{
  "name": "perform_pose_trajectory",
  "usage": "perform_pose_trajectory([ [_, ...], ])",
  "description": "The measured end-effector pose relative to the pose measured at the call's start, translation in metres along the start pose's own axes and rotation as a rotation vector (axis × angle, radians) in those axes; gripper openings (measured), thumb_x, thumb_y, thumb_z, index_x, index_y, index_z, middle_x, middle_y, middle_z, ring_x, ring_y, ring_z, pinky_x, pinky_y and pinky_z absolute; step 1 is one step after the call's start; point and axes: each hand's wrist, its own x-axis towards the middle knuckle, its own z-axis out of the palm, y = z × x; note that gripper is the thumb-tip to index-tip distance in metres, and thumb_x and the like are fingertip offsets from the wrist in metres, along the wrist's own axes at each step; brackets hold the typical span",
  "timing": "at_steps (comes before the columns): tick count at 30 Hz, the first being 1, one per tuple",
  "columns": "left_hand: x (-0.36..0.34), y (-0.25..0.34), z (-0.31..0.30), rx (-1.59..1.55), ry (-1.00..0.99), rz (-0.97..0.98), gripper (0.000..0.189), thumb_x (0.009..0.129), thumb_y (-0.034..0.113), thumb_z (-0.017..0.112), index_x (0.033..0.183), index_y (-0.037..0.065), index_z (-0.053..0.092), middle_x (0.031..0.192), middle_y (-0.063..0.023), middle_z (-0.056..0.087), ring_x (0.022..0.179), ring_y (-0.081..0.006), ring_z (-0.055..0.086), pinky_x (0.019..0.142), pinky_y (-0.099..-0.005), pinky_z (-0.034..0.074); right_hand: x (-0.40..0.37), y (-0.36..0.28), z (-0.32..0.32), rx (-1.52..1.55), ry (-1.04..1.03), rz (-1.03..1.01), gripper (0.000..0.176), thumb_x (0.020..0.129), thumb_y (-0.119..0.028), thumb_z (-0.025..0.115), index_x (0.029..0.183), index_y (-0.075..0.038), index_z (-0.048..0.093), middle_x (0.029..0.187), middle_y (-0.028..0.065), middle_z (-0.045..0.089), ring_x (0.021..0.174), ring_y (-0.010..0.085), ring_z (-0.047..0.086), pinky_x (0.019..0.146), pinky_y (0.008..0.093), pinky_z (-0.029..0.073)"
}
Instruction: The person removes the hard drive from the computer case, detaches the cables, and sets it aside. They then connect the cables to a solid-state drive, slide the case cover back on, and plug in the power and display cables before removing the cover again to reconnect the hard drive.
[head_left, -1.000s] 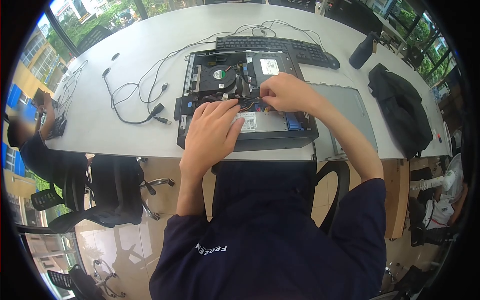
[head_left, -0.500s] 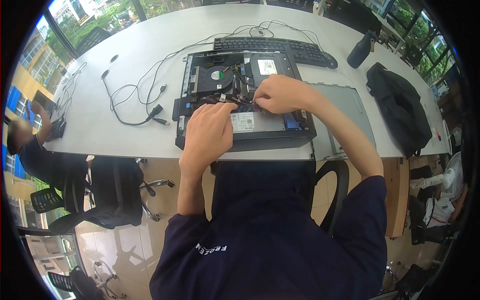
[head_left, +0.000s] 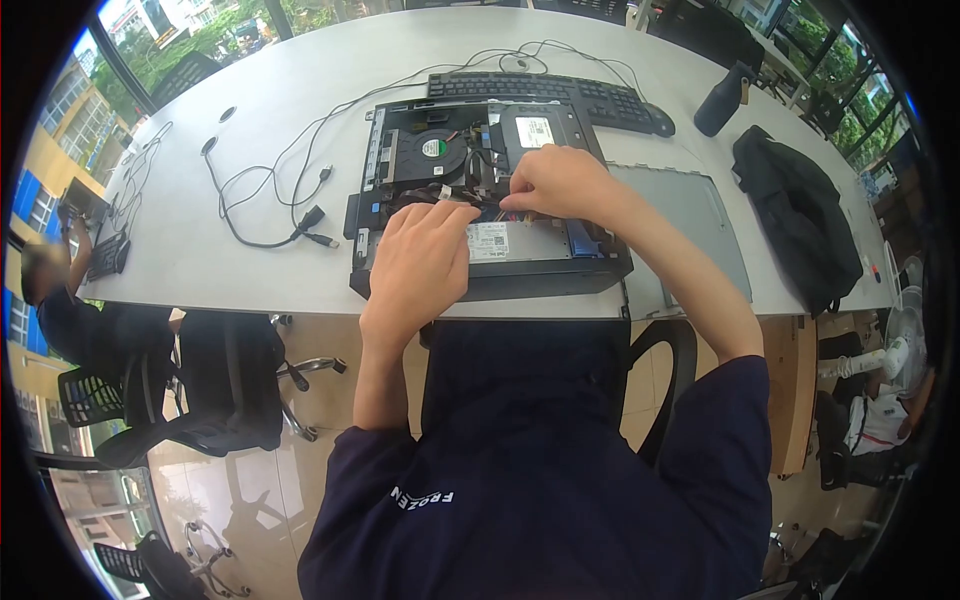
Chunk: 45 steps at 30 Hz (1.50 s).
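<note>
An opened desktop computer case (head_left: 500,285) lies flat in front of me, its insides showing. My left hand (head_left: 425,255) rests over its near left part, fingers bent and close together beside the labelled metal power supply (head_left: 488,242). Those fingertips reach toward a dark cable bundle, and what they grip is hidden. Over the middle of the case, my right hand (head_left: 560,185) pinches at thin coloured wires (head_left: 513,216) just behind the power supply. A black fan (head_left: 432,150) sits at the back left, and a drive with a white label (head_left: 534,132) at the back right.
Behind the case are a black keyboard (head_left: 500,87) and mouse (head_left: 658,121). Loose cables (head_left: 265,240) lie to the left. At right are a flat metal side panel (head_left: 700,225), a dark bottle (head_left: 722,100) and a black bag (head_left: 800,215). Another person (head_left: 65,300) sits far left.
My right hand has shifted slightly, its wrist a little higher, and more coloured wires show under its fingertips. My left fingers have moved slightly to the right. The case stays put.
</note>
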Motion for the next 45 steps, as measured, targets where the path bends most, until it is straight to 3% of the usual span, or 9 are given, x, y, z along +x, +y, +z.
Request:
perform_pose_trajectory([
  [7, -0.002, -0.001, -0.001, 0.035, 0.008, 0.067, 0.023, 0.096, 0.014, 0.055, 0.110, 0.003, 0.069, 0.113, -0.0091, 0.069, 0.104, -0.0288, 0.062, 0.098, -0.0406, 0.046, -0.019, -0.028, -0.013, -0.123, 0.028, 0.156, 0.031, 0.084, -0.038, 0.076, 0.094, -0.009, 0.078, 0.082, 0.0090, 0.075, 0.079, 0.0285, 0.072, 0.073, 0.0382, 0.055],
  [12, -0.002, 0.001, -0.003, -0.058, -0.027, 0.002, 0.022, 0.096, 0.017, 0.057, 0.109, 0.004, 0.069, 0.111, -0.0079, 0.069, 0.104, -0.0277, 0.062, 0.102, -0.0430, 0.044, -0.006, -0.028, 0.005, -0.007, 0.518, -0.233, 0.043, 0.085, -0.030, 0.075, 0.122, -0.009, 0.068, 0.123, 0.0090, 0.070, 0.097, 0.0292, 0.070, 0.084, 0.0395, 0.056],
  [21, -0.002, 0.000, -0.002, -0.024, 0.001, 0.054, 0.024, 0.096, 0.017, 0.057, 0.110, 0.002, 0.069, 0.111, -0.0091, 0.070, 0.101, -0.0290, 0.062, 0.094, -0.0401, 0.046, 0.027, -0.024, 0.029, -0.109, 0.228, -0.299, 0.027, 0.086, -0.016, 0.066, 0.109, -0.003, 0.072, 0.115, 0.0109, 0.071, 0.096, 0.0318, 0.070, 0.085, 0.0430, 0.057],
  [27, -0.002, -0.001, -0.001, -0.025, 0.005, 0.054, 0.023, 0.097, 0.017, 0.056, 0.108, 0.002, 0.069, 0.110, -0.0084, 0.070, 0.099, -0.0288, 0.062, 0.093, -0.0400, 0.047, 0.026, -0.027, 0.045, -0.234, 0.430, -0.353, 0.024, 0.080, -0.015, 0.072, 0.101, -0.002, 0.072, 0.102, 0.0124, 0.068, 0.100, 0.0307, 0.065, 0.089, 0.0384, 0.055],
  [31, -0.003, -0.002, -0.001, -0.023, 0.005, 0.063, 0.022, 0.097, 0.016, 0.056, 0.108, 0.003, 0.069, 0.110, -0.0079, 0.070, 0.099, -0.0283, 0.062, 0.093, -0.0399, 0.047, 0.029, -0.029, 0.040, -0.197, 0.334, -0.357, 0.026, 0.080, -0.014, 0.072, 0.103, -0.002, 0.073, 0.100, 0.0128, 0.065, 0.101, 0.0305, 0.062, 0.092, 0.0367, 0.053],
  [33, -0.002, -0.001, -0.001, -0.025, 0.000, 0.054, 0.022, 0.097, 0.017, 0.056, 0.108, 0.003, 0.069, 0.109, -0.0076, 0.070, 0.099, -0.0280, 0.062, 0.092, -0.0399, 0.047, 0.027, -0.030, 0.028, -0.188, 0.102, -0.308, 0.035, 0.082, -0.011, 0.070, 0.115, -0.001, 0.070, 0.105, 0.0157, 0.066, 0.103, 0.0313, 0.063, 0.093, 0.0379, 0.053],
  [37, -0.004, -0.001, 0.002, -0.049, 0.012, 0.032, 0.021, 0.097, 0.017, 0.056, 0.106, 0.004, 0.069, 0.109, -0.0069, 0.069, 0.102, -0.0267, 0.063, 0.104, -0.0435, 0.044, 0.012, -0.022, 0.015, -0.073, 0.057, -0.286, 0.047, 0.084, -0.005, 0.065, 0.131, -0.003, 0.062, 0.123, 0.0145, 0.065, 0.117, 0.0334, 0.059, 0.100, 0.0377, 0.049],
  [42, -0.005, 0.001, 0.001, 0.083, 0.022, 0.056, 0.022, 0.097, 0.018, 0.056, 0.110, 0.006, 0.069, 0.116, -0.0083, 0.066, 0.113, -0.0268, 0.060, 0.113, -0.0507, 0.036, -0.028, -0.009, -0.004, 0.244, 0.308, -0.389, 0.048, 0.091, -0.004, 0.060, 0.138, -0.004, 0.055, 0.145, 0.0175, 0.054, 0.131, 0.0363, 0.052, 0.108, 0.0410, 0.044],
  [45, -0.003, 0.006, -0.003, 0.077, 0.066, 0.049, 0.023, 0.093, 0.012, 0.058, 0.113, 0.007, 0.069, 0.121, -0.0103, 0.064, 0.115, -0.0289, 0.058, 0.113, -0.0517, 0.035, -0.073, 0.004, -0.023, 0.304, 0.498, -0.229, 0.051, 0.092, -0.012, 0.064, 0.141, -0.005, 0.053, 0.148, 0.0177, 0.050, 0.135, 0.0353, 0.049, 0.113, 0.0408, 0.038],
])
